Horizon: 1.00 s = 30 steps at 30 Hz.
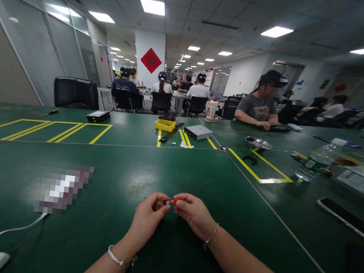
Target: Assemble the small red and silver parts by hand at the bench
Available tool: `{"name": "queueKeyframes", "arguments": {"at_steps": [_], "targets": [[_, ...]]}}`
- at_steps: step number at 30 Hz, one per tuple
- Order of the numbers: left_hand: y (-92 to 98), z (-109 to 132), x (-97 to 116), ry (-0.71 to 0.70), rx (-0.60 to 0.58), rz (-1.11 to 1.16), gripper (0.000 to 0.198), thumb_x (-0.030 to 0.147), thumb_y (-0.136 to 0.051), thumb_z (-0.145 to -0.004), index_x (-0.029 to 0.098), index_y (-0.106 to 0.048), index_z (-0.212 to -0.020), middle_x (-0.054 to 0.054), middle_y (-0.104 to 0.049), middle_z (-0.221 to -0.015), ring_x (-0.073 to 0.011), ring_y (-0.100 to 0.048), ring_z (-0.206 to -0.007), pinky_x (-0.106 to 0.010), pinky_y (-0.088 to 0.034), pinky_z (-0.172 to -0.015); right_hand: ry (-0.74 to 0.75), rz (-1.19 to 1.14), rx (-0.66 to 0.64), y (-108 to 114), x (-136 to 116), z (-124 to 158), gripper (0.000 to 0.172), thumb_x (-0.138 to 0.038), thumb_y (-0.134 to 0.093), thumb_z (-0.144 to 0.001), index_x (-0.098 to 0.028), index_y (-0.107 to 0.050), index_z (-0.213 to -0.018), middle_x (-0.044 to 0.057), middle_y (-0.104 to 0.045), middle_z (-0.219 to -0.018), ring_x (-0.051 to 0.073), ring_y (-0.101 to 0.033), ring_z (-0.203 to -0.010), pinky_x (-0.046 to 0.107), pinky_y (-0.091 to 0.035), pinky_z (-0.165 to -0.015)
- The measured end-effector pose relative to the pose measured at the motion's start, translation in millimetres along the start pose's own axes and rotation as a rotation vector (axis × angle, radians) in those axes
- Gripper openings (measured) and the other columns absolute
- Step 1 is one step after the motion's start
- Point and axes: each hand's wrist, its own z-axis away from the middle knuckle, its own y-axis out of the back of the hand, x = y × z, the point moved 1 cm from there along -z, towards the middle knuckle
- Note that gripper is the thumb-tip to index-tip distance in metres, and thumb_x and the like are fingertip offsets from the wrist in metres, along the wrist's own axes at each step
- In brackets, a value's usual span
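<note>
Over the green table, my left hand (148, 216) and my right hand (193, 215) come together in front of me, fingertips almost meeting. Between thumb and fingers, my left hand pinches a small silver-and-dark piece (168, 202). A small orange piece (175, 201) is pinched in my right fingertips, right against the silver one. Whether the two are joined or only touching I cannot tell, and their kind is too small to make out. Both pieces are partly covered by my fingers.
On the green table (104, 242) lie a blurred-out device (64, 188) with a white cable (15, 230), a phone (352, 220), a water bottle (315, 163), a metal bowl (258, 143), a yellow tray (165, 126) and a grey box (198, 132). Across the table sits a person (260, 102).
</note>
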Motion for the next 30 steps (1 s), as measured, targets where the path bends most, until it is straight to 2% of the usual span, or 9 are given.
{"name": "queueKeyframes", "arguments": {"at_steps": [9, 14, 20, 25, 28, 30], "targets": [[0.9, 5, 6, -0.236, 0.050, -0.261, 0.012, 0.025, -0.052, -0.070, 0.021, -0.060, -0.077, 0.000, -0.058, -0.072, -0.0137, -0.051, -0.064, -0.026, -0.040, -0.059, 0.052, 0.137, 0.171, -10, 5, 4, 0.033, -0.030, -0.071, -0.052, -0.013, -0.065, -0.080, 0.006, -0.064, -0.077, 0.015, -0.056, -0.074, 0.032, -0.040, -0.075], [2.9, 6, 8, -0.258, 0.129, -0.360, 0.010, 0.024, -0.051, -0.070, 0.021, -0.059, -0.076, -0.001, -0.058, -0.072, -0.0151, -0.051, -0.066, -0.027, -0.041, -0.060, 0.107, 0.215, 0.115, -18, 4, 10, 0.037, -0.042, -0.059, -0.065, -0.015, -0.064, -0.090, 0.009, -0.064, -0.085, 0.019, -0.056, -0.083, 0.034, -0.040, -0.075], [5.2, 8, 9, -0.295, 0.145, -0.399, 0.010, 0.025, -0.050, -0.072, 0.020, -0.058, -0.075, -0.001, -0.058, -0.072, -0.0144, -0.052, -0.067, -0.026, -0.041, -0.062, 0.146, 0.328, 0.067, -22, -1, 16, 0.038, -0.044, -0.053, -0.069, -0.017, -0.063, -0.094, 0.008, -0.064, -0.084, 0.020, -0.055, -0.084, 0.035, -0.041, -0.073], [3.6, 8, 8, -0.315, 0.144, -0.419, 0.008, 0.025, -0.050, -0.072, 0.020, -0.056, -0.073, -0.001, -0.056, -0.071, -0.0145, -0.052, -0.067, -0.027, -0.041, -0.063, 0.152, 0.376, 0.065, -20, 1, 14, 0.036, -0.040, -0.057, -0.068, -0.017, -0.062, -0.095, 0.007, -0.064, -0.086, 0.019, -0.055, -0.082, 0.034, -0.041, -0.073], [-0.1, 7, 5, -0.319, 0.090, -0.427, 0.006, 0.024, -0.054, -0.069, 0.020, -0.053, -0.074, -0.001, -0.055, -0.073, -0.0159, -0.052, -0.071, -0.030, -0.042, -0.067, 0.151, 0.381, 0.087, -19, 1, 9, 0.029, -0.033, -0.063, -0.061, -0.016, -0.064, -0.085, 0.006, -0.065, -0.080, 0.018, -0.056, -0.075, 0.033, -0.042, -0.070], [-2.0, 7, 1, -0.340, 0.055, -0.422, 0.018, 0.022, -0.059, -0.065, 0.021, -0.052, -0.082, -0.002, -0.056, -0.085, -0.0184, -0.052, -0.083, -0.034, -0.041, -0.075, 0.182, 0.431, 0.115, -15, -7, 5, 0.023, -0.030, -0.063, -0.060, -0.017, -0.064, -0.079, 0.004, -0.064, -0.074, 0.017, -0.056, -0.072, 0.032, -0.042, -0.069]]}}
